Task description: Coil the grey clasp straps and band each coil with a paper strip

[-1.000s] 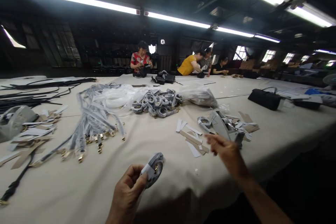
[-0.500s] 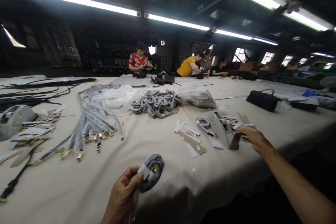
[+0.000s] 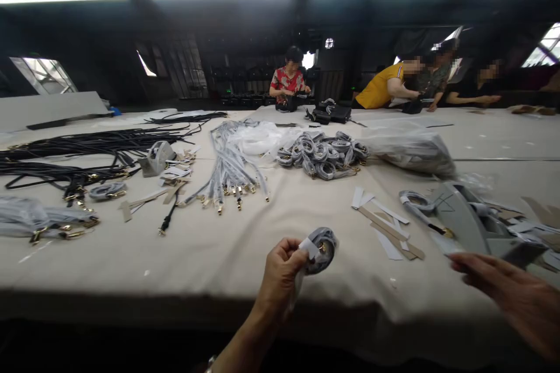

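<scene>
My left hand (image 3: 284, 271) pinches a coiled strap (image 3: 324, 249) in clear plastic wrap, held above the near part of the table. A white paper band (image 3: 310, 247) lies around one side of the coil, under my thumb, and gold metal hardware shows inside the loop. At the right, my right hand (image 3: 503, 288) is blurred, its fingers together with a pale, see-through piece of tape (image 3: 447, 245) at the tips. Close by stands a grey tape dispenser (image 3: 466, 218). Another wrapped coiled strap (image 3: 415, 201) lies against the dispenser's left side.
Paper strips (image 3: 389, 224) lie left of the dispenser. Farther back are a pile of coiled straps (image 3: 321, 154), a plastic bag (image 3: 411, 151) and loose wrapped straps (image 3: 236, 169). Black straps (image 3: 96, 148) and a second dispenser (image 3: 157, 158) are at the left. Several people work across the table (image 3: 245, 262).
My view has turned left, showing more of the table's left side. My right hand has come away from the dispenser's front end toward me. My left hand still holds the coiled strap.
</scene>
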Tool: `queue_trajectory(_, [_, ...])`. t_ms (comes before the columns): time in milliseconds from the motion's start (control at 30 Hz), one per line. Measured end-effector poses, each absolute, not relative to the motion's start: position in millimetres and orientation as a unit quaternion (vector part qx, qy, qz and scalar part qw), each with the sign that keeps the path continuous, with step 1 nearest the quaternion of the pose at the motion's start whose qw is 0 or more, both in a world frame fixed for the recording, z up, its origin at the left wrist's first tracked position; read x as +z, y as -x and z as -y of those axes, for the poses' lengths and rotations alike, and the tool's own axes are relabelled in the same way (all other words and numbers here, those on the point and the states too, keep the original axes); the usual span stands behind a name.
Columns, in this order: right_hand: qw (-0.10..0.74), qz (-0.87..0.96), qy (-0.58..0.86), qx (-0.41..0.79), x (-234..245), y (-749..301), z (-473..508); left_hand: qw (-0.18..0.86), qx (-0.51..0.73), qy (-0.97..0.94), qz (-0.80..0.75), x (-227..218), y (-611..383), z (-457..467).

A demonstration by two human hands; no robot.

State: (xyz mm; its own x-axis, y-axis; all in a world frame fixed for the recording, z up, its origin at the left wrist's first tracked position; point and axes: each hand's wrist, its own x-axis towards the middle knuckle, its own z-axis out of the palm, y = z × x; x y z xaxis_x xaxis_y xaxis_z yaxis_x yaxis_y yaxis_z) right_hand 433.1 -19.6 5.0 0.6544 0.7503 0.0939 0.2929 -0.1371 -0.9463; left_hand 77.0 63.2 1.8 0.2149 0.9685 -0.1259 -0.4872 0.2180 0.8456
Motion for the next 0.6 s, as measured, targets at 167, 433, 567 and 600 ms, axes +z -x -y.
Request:
queue_trajectory(167, [0.484,0.513,0.585,0.401,32.6,-259.7,-6.6,0.555,0.524,-0.495,-0.416,2.9,-77.1,-55.1])
queue_trajectory(433, [0.444,0.516,0.590,0.434,26.2,-205.5,-41.1,0.430,0.522,-0.559,-0.480,3.7,-58.1,-47.2])
queue_trajectory(567, [0.420,0.514,0.611,0.431,16.6,-203.4,-52.3,0.456,0.515,-0.554,-0.469,10.2,-46.0,-49.7])
queue_trajectory(600, [0.425,0.510,0.615,0.424,12.9,-202.1,-55.0,0.481,0.510,-0.551,-0.452,12.6,-42.2,-51.3])
